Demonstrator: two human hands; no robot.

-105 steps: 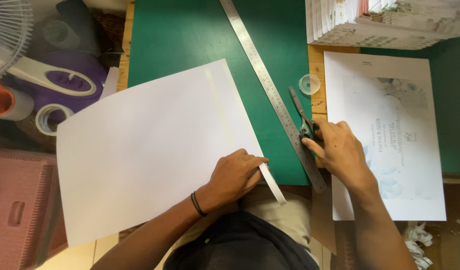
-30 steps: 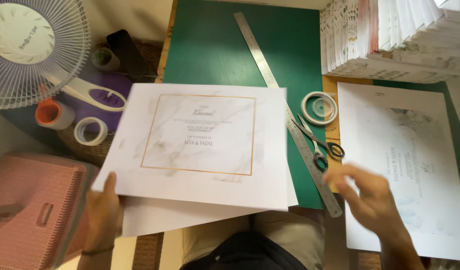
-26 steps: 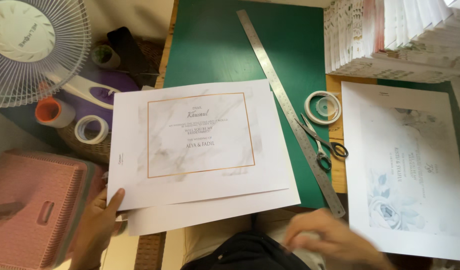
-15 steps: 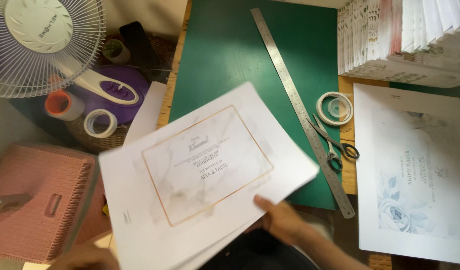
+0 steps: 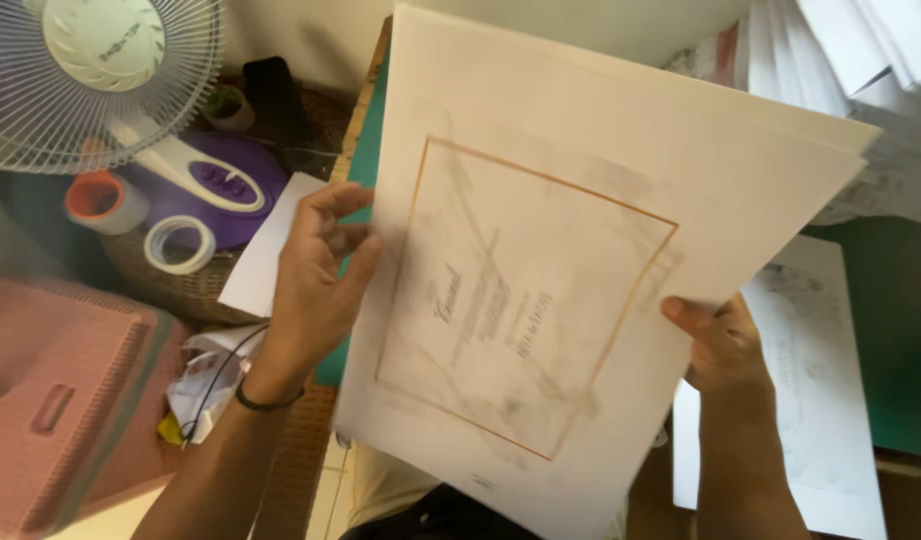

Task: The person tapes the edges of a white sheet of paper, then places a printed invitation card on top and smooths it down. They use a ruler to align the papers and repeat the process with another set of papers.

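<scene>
head view:
left hand (image 5: 316,275): fingers loosely curled, grasping the left edge of the printed sheets (image 5: 571,300).
right hand (image 5: 721,345): pinching the sheets' right edge, thumb on top.
sheets: lifted, tilted, close to the camera, above the green cutting mat (image 5: 886,330).
hidden: most of the mat; the print is blurred.
beside: white fan (image 5: 91,70), tape rolls (image 5: 176,243).

Soft, warm, even light from above; no hard glare; the sheets (image 5: 581,300) are smeared by motion blur, their print unreadable; the fan (image 5: 91,80) stays fairly crisp; faint shadow darkens the lower left corner.
</scene>
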